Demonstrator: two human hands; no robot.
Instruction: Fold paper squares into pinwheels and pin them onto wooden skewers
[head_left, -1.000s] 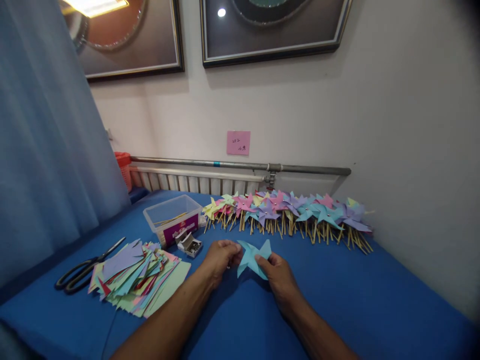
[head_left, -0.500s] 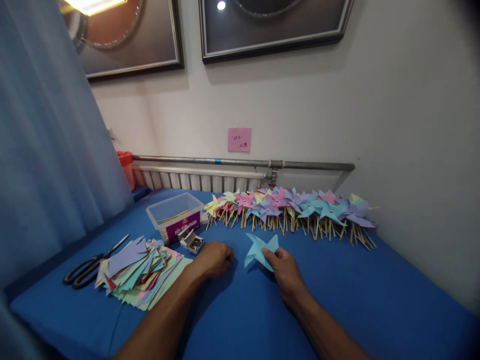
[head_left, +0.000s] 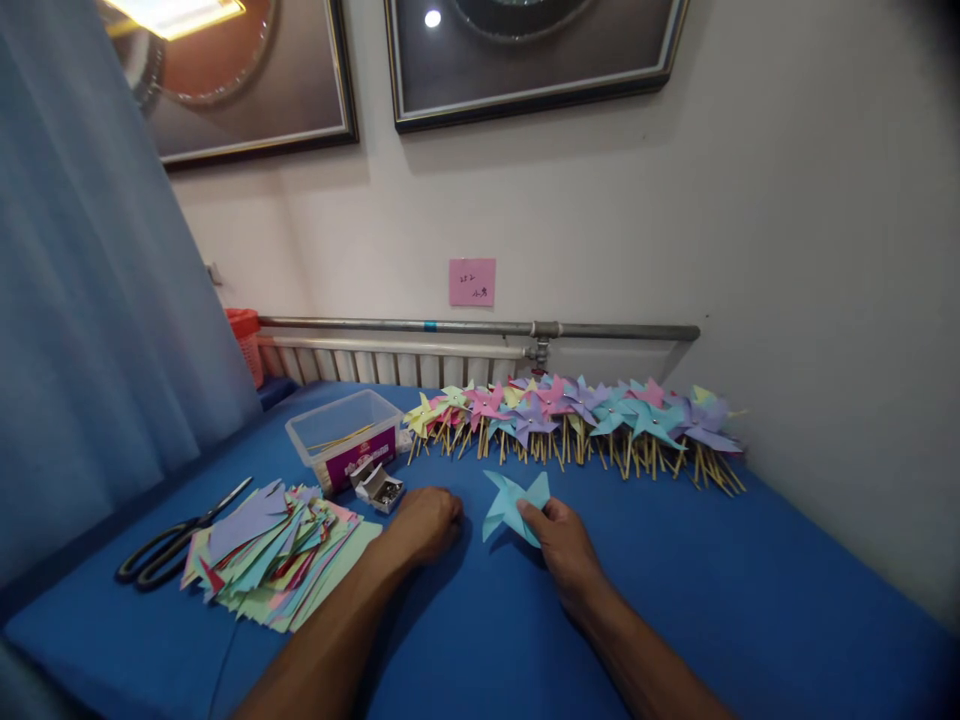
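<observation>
A light blue paper pinwheel [head_left: 507, 506] with folded blades is pinched along its right side by my right hand [head_left: 559, 540], thumb on top. No stick shows on it. My left hand [head_left: 429, 522] rests low over the blue surface to the left of the pinwheel, its fingers curled together; whatever may be in them is hidden. Close behind that hand, a small open box [head_left: 384, 490] of metal pins stands against a clear plastic tub [head_left: 345, 412] with thin sticks inside. To the left of my left forearm lies a pile of cut coloured paper [head_left: 281, 555].
Black-handled scissors [head_left: 180, 540] lie at the far left on the blue cover [head_left: 480, 640]. Many finished pinwheels on sticks [head_left: 570, 415] are heaped along the back. A radiator with a pipe [head_left: 472, 328] runs behind, and a blue curtain [head_left: 97, 250] hangs at left.
The view has shifted slightly. Both hands keep nearly the same place and grip, with the light blue pinwheel still in my right hand.
</observation>
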